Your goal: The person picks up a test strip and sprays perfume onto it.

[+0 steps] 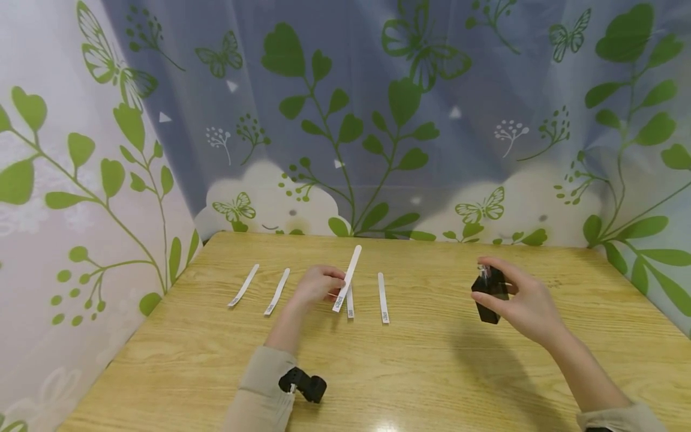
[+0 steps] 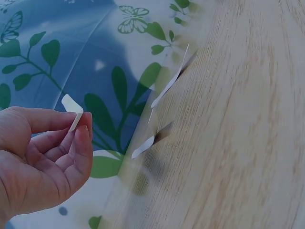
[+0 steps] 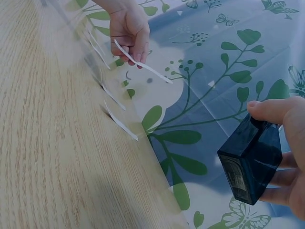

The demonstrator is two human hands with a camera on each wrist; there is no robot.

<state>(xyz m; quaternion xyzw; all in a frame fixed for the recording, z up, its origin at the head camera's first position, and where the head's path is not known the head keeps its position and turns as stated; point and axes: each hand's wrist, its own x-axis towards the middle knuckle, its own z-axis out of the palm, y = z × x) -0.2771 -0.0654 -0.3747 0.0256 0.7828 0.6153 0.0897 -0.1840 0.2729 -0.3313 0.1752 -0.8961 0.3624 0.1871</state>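
My left hand pinches a white paper test strip near its middle, between thumb and fingers. Dark print marks the strip's lower end, and the left wrist view shows the strip bent. My right hand grips a black, square-sided perfume bottle with a shiny spray neck at its top. The thumb lies along one side of the bottle and the fingers along the other. Seen from the right wrist, the bottle tilts above the table, well apart from the left hand.
Several more strips lie spaced out on the wooden table: two strips left of the left hand, one strip partly behind the held one, another strip further right. A patterned curtain hangs along the table's back edge and left side.
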